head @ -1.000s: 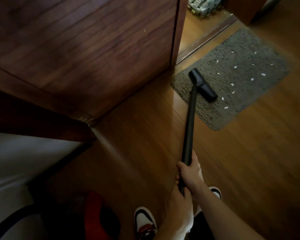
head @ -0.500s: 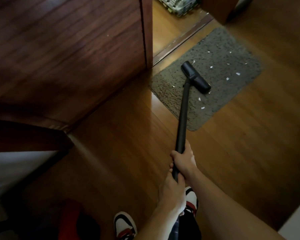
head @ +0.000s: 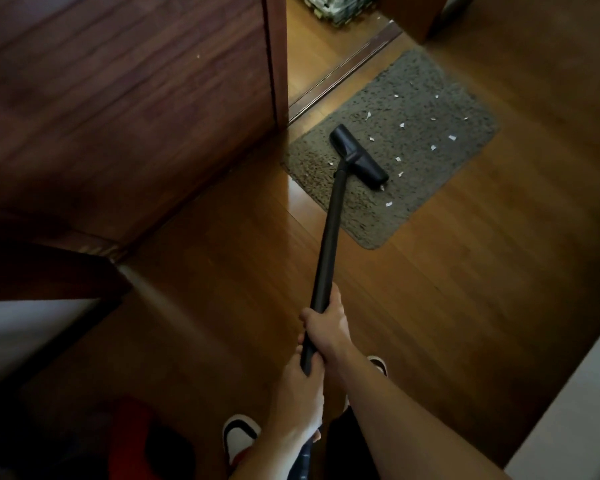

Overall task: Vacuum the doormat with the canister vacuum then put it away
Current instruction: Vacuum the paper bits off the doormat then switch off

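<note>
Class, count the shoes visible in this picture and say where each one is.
2. The near shoe is at the bottom edge, left of the left forearm. The far shoe peeks out right of the right forearm, mostly hidden.

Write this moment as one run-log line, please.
phase: vacuuming | both hands grip wand | nozzle on doormat | paper scraps remain
</note>
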Demonstrator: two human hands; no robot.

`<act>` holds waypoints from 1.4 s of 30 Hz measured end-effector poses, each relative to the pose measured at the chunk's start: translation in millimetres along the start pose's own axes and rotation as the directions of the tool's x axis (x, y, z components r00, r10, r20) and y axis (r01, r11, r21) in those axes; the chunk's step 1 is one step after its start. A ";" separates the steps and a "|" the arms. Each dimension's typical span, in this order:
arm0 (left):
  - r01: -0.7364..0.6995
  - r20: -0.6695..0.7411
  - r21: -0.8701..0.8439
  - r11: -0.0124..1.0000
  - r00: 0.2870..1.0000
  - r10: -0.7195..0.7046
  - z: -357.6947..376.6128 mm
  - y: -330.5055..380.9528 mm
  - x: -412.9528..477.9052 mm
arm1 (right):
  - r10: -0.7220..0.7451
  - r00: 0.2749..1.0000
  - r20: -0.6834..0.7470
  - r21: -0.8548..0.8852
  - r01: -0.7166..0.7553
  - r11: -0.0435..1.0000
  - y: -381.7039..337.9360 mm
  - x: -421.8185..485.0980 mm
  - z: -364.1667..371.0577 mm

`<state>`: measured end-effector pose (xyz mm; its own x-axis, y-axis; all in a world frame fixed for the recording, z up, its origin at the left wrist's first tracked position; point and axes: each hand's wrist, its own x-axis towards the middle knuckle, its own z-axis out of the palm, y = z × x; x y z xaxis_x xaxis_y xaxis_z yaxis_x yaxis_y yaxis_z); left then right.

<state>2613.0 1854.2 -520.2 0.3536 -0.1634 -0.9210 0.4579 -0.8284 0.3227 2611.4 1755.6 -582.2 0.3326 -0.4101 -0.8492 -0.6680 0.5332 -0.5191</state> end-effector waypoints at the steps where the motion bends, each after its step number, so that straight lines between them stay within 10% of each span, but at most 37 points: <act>1: -0.006 -0.007 -0.006 1.000 1.000 0.006 -7.5 -5.3 -2.7 | 0.000 1.000 0.003 0.015 0.000 1.000 2.2 -3.7 7.6; 23: -0.149 -0.049 0.189 0.971 0.986 0.161 -90.5 -107.7 -12.7 | 0.005 0.999 -0.046 0.069 -0.001 0.998 66.7 -42.3 121.9; 42: -0.130 -0.101 0.199 0.971 0.983 0.153 -13.1 17.8 18.9 | -0.038 0.997 -0.062 0.098 0.044 0.994 -22.4 28.0 11.1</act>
<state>2638.6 1843.3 -529.0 0.4998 -0.2329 -0.8342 0.2360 -0.8901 0.3899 2643.1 1740.4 -595.5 0.3161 -0.4754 -0.8210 -0.5844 0.5841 -0.5633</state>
